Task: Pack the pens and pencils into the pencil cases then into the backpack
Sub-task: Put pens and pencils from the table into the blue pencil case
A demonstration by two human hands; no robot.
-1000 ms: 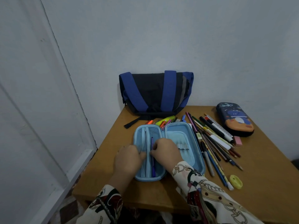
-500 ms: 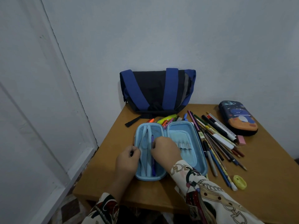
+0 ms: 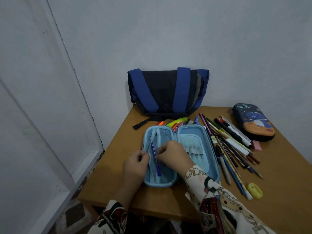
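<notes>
A light-blue pencil case [image 3: 190, 132] lies open flat on the wooden table [image 3: 278, 169]. In its left half a purple pen [image 3: 155, 159] sits in a mesh zip pocket. My left hand [image 3: 134, 165] pinches the pocket's left edge and my right hand [image 3: 173, 156] pinches the right edge, holding the pocket open around the pen. A pile of pens and pencils [image 3: 233, 146] lies right of the case. A closed dark-blue pencil case [image 3: 253, 121] rests at the far right. The blue-and-black backpack [image 3: 167, 92] leans on the wall behind.
A pink eraser [image 3: 257, 146] and a yellow sharpener [image 3: 255, 190] lie among the loose items on the right. More markers [image 3: 175, 123] poke out behind the open case. The table's left edge drops off beside a white door frame [image 3: 50, 132].
My hands have drawn apart slightly, spreading the mesh pocket wider so the purple pen shows more. The camera view shifted a little.
</notes>
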